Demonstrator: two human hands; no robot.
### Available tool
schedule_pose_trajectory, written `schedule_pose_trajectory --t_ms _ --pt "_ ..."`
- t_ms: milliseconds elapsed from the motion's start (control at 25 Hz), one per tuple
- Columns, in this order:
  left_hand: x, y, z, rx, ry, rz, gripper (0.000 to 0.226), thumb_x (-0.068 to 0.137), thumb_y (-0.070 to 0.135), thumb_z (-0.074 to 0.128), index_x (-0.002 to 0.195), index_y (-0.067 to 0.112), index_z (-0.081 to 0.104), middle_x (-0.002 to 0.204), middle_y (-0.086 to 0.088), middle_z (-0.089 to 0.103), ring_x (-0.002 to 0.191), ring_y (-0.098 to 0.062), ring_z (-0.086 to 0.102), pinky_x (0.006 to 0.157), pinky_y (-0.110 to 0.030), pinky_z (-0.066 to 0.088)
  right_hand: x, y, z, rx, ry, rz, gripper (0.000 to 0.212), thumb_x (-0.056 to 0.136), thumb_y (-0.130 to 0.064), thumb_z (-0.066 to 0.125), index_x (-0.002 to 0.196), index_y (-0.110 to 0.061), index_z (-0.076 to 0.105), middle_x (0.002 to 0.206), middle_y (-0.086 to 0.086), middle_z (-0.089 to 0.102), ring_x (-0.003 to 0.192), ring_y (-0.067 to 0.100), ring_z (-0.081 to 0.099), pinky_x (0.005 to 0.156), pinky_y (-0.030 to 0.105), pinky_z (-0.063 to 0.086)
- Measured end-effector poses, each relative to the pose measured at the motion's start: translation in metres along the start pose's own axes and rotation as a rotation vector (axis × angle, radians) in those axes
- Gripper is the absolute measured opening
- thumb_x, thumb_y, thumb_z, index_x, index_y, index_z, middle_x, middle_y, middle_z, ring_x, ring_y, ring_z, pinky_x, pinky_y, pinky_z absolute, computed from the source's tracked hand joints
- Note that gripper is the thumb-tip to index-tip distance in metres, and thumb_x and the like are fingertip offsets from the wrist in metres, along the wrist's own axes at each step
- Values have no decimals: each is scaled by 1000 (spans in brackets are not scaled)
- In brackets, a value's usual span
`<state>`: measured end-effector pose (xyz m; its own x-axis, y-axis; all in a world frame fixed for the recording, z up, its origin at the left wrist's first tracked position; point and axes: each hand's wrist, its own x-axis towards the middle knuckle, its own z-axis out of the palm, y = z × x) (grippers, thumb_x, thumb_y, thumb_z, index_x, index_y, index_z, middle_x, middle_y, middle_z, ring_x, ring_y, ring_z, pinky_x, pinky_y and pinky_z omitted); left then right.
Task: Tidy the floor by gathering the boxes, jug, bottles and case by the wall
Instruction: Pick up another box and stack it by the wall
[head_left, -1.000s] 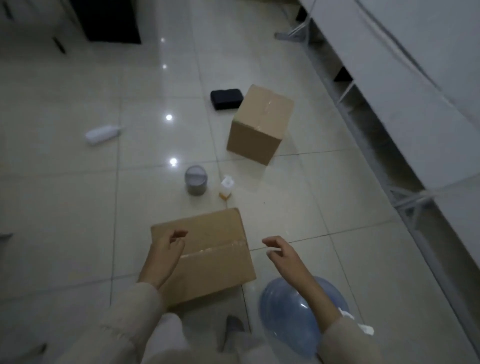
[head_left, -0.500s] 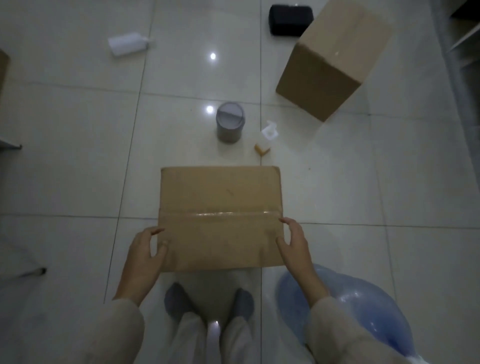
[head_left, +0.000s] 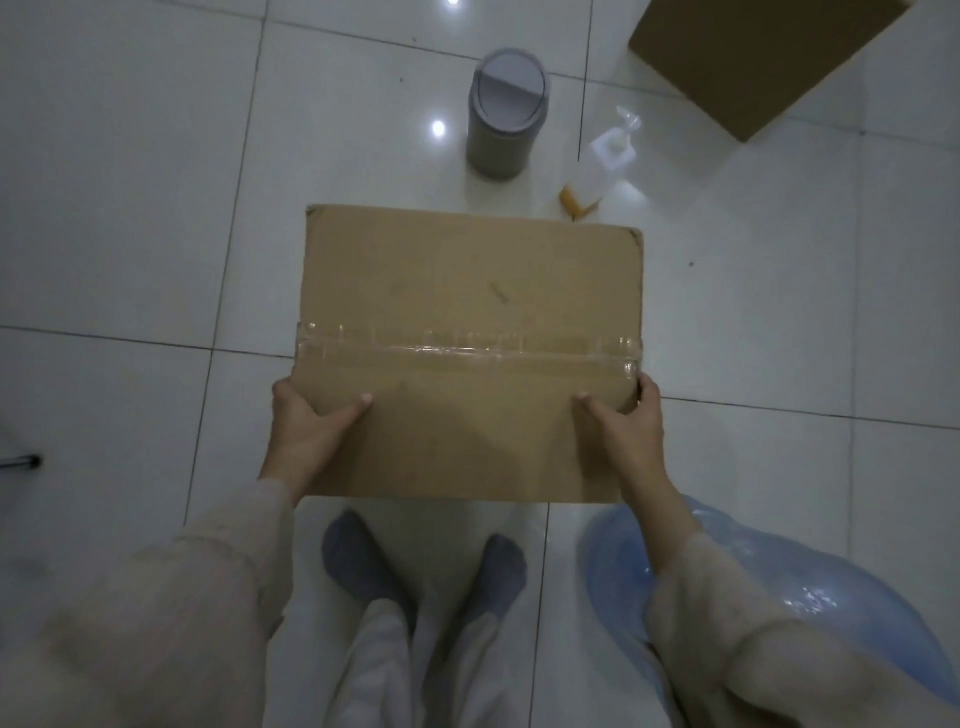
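The left hand (head_left: 301, 426) clasps the near left corner of the flat brown cardboard box sealed with a strip of clear tape (head_left: 467, 353), thumb laid on top and fingers hidden round the side. The right hand (head_left: 631, 423) grips the near right corner the same way. The box sits squarely in front of the person's grey-socked feet (head_left: 421, 561); whether it rests on the glossy white tiled floor (head_left: 130, 234) or is just raised I cannot tell.

The grip is on one end only — if the box is heavy, the far edge could dip and the smooth cardboard slide out from under the thumbs. Swinging it forward could knock over the upright grey cylindrical bin with a swing lid (head_left: 506, 111) or the small translucent plastic pump bottle with amber liquid at its base (head_left: 602, 166), both just beyond the far edge.

At the top right lies a second, taller brown cardboard box (head_left: 753, 57). At the lower right, the rounded translucent blue plastic water jug (head_left: 805, 587) lies beside the right foot — a step back could set it rolling.
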<state>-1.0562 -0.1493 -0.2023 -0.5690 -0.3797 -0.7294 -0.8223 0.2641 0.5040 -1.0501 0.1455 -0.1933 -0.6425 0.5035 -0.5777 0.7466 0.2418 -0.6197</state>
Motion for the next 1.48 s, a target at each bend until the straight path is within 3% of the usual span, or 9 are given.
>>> schedule_pose_trajectory --t_ms 160,400,600,720,880,1080,1280,1400,1480 --pt "-9 14 -40 -30 121 27 87 65 45 77 130 13 28 136 -13 43 123 -35 44 104 -51 38 -26 -48 1 -10 -52 -71 72 77 -21 70 138 -18 33 137 3 45 115 18 48 94 29 39" --pt "-46 60 -169 -73 198 48 107 38 82 66 125 24 43 126 -6 56 113 -34 55 97 -55 45 -100 -184 0 -36 -171 -251 65 79 -17 67 136 -19 38 136 4 47 112 19 49 91 29 39" --pt "-114 124 -287 -188 347 135 105 38 84 64 121 24 42 121 -6 58 111 -34 57 95 -53 46 -184 -316 -6 5 -231 -442 64 81 -20 66 137 -23 37 138 2 46 123 22 46 96 35 38" --pt "-142 168 -347 -284 398 209 108 37 83 64 125 26 36 127 -7 53 116 -33 53 98 -55 44 -218 -396 -12 90 -247 -553 53 84 -17 62 134 -21 42 133 4 50 119 20 46 99 38 38" --pt "-168 247 -406 -335 474 315 111 39 70 68 130 17 35 129 -9 51 118 -33 51 102 -53 41 -239 -505 -12 195 -262 -662 40 89 -19 56 127 -21 47 120 0 53 117 23 50 94 38 42" --pt "-137 327 -456 -426 519 419 105 38 76 74 125 25 46 122 -3 59 107 -25 60 90 -50 52 -223 -632 2 261 -296 -794 40 89 -27 55 127 -21 45 124 0 52 114 19 49 89 34 39" --pt "-97 400 -477 -501 618 399 103 42 76 73 127 25 45 124 -2 58 108 -25 60 90 -51 52 -182 -730 34 217 -374 -839 53 76 -41 51 127 -25 44 125 -2 52 114 18 49 85 34 39" --pt "-68 431 -491 -494 649 385 104 42 76 73 127 25 44 126 -2 57 113 -26 57 93 -52 50 -158 -780 61 161 -397 -823 55 72 -48 48 124 -31 43 124 -5 52 114 18 49 91 43 42" --pt "-47 445 -501 -512 671 366 105 40 77 73 127 26 44 126 -2 58 113 -26 57 94 -52 49 -148 -812 83 135 -449 -846 57 72 -47 48 126 -29 43 123 -5 50 113 18 49 87 39 41"
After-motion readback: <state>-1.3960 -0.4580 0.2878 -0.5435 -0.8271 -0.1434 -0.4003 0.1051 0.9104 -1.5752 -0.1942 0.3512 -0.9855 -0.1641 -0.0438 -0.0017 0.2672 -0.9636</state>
